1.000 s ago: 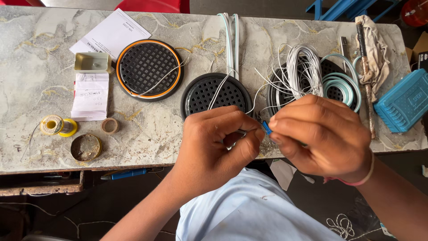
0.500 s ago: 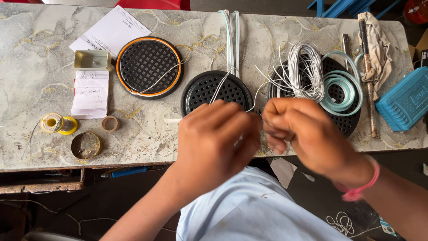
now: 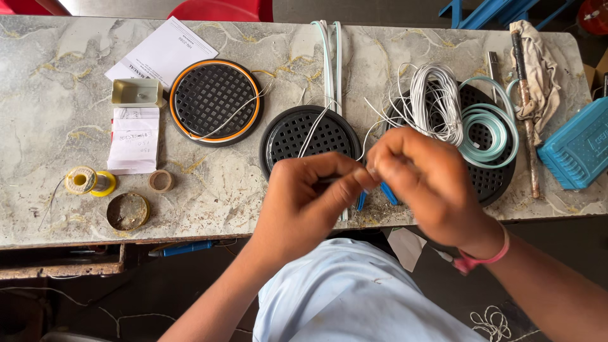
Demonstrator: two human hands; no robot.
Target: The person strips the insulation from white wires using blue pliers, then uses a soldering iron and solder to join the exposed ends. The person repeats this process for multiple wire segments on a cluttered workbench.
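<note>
Both hands are seen at lower centre of the frame, over the near edge of the marble surface [image 3: 38, 76]. The left hand [image 3: 310, 202] and right hand [image 3: 424, 183] are brought together, fingers pinched narrow on a thin white wire [image 3: 316, 130] that runs up over the plain black round grille [image 3: 309, 136]. A blue-handled tool [image 3: 386, 193] shows just below the fingertips; which hand holds it cannot be told, the grip being hidden and blurred.

Behind the right hand, a third grille is largely covered by a white wire coil [image 3: 434, 101] and a pale green flat cable coil [image 3: 487, 126]. At upper left, an orange-rimmed grille [image 3: 215, 101], paper sheets [image 3: 161, 54] and a small cream tray [image 3: 136, 92] are noted. Lower left: a solder spool [image 3: 85, 180], a tape ring [image 3: 161, 181], a round tin [image 3: 126, 211]. At right edge, a blue plastic case [image 3: 576, 149] and a rag-wrapped tool [image 3: 532, 69].
</note>
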